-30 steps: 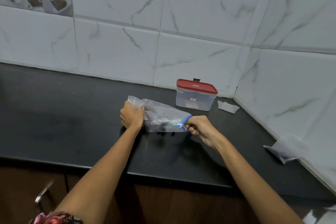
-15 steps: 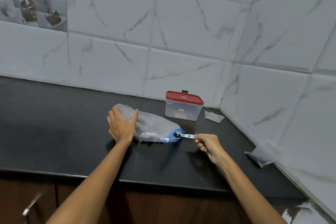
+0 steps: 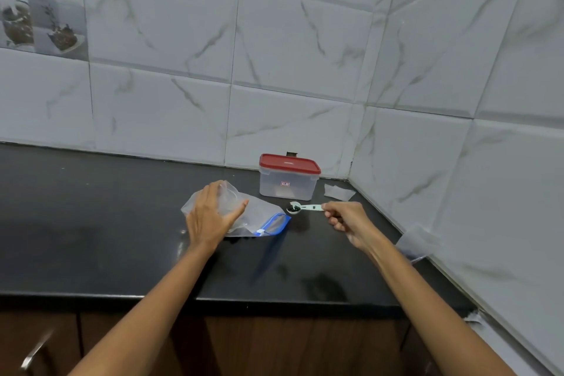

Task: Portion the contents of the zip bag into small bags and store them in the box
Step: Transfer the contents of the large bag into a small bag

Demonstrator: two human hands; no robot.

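A clear zip bag (image 3: 254,218) with a blue zipper mouth lies on the black counter, mouth facing right. My left hand (image 3: 210,217) rests on its closed end with the fingers spread. My right hand (image 3: 346,220) pinches the handle of a small pale measuring spoon (image 3: 300,208). The spoon's bowl holds dark contents and hovers just right of the bag's mouth. A clear box with a red lid (image 3: 288,180) stands shut behind the spoon, near the wall corner.
A small clear bag (image 3: 338,192) lies right of the box. Another small bag (image 3: 418,243) leans at the right wall. The black counter (image 3: 91,238) ends in a front edge above wooden cabinet doors. Tiled walls meet in a corner at the back right.
My right hand drew the loaded spoon out of the zip bag's mouth and moved it right. My left hand loosened from gripping the bag to resting on it.
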